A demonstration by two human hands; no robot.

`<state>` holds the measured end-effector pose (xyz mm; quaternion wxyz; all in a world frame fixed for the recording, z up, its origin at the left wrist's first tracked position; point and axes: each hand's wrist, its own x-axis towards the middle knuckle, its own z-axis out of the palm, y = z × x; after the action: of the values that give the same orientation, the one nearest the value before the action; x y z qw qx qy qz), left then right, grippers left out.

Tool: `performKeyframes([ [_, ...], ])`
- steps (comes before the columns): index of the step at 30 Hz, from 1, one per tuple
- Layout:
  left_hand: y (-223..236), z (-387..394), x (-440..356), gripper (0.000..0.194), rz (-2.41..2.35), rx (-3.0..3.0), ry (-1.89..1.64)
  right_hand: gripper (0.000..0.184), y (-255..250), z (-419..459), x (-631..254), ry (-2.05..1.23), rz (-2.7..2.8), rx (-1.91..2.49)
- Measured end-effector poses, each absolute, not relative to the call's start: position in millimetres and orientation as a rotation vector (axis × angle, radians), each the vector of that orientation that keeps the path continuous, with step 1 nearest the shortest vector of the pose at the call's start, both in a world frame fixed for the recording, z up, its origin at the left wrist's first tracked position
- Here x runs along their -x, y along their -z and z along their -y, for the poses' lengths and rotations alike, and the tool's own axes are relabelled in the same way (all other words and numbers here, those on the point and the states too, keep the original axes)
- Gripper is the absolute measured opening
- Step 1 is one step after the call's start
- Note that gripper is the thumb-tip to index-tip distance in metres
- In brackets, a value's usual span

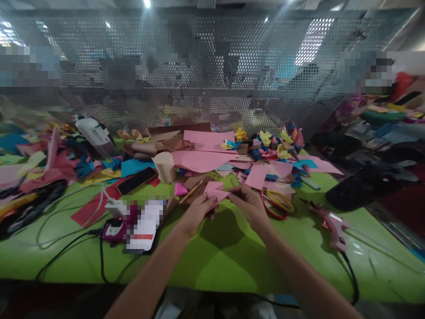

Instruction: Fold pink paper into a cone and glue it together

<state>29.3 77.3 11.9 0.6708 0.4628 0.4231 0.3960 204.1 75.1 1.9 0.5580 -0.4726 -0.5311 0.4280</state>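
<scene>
Both hands are raised over the green table [206,270], working on one small piece of folded pink paper [215,193]. My left hand [196,213] grips its left part between thumb and fingers. Fingertips of my right hand [247,201] pinch the pointed right corner. Just left of the paper lie a pencil [191,192] and a small bright pink packet [180,189]. Scissors [278,204] with red and yellow loops rest right of my right hand. Pink paper sheets [257,176] are spread behind the hands.
A pink glue gun [337,230] with a cord lies at the right, near a black container [352,190]. At the left are a lit phone [148,226], a power strip [114,230], a dark phone [137,180] and a cardboard roll [164,167]. Crumpled paper flowers [265,139] pile at the back.
</scene>
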Motion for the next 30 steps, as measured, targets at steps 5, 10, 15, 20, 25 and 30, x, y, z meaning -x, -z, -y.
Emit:
performKeyframes([
  [5, -12.0, -77.2, -30.9, 0.037, -0.927, -1.045, -0.851, 0.012, -5.6, -74.1, -203.2, -1.099, 1.104, 1.069],
  [10, -13.4, -78.0, -32.6, 0.034, -0.932, -1.038, -0.877, 0.012, -7.4, -73.8, -203.7, -1.142, 1.041, 1.067],
  [15, -14.1, -79.4, -31.4, 0.035, -0.93, -1.001, -0.955, 0.026, -7.5, -76.1, -207.9, -1.198, 1.055, 1.045],
  [20, -15.4, -78.4, -30.5, 0.034, -0.947, -1.088, -0.931, 0.028, -8.1, -75.8, -208.6, -1.181, 1.126, 1.083],
  [25, -13.6, -76.8, -30.2, 0.037, -0.958, -1.19, -0.888, 0.027, -5.8, -77.4, -207.7, -1.156, 1.122, 1.086],
  [30, -11.5, -75.9, -32.8, 0.039, -0.96, -1.161, -0.838, 0.026, -5.1, -78.1, -206.7, -1.067, 1.139, 1.119],
])
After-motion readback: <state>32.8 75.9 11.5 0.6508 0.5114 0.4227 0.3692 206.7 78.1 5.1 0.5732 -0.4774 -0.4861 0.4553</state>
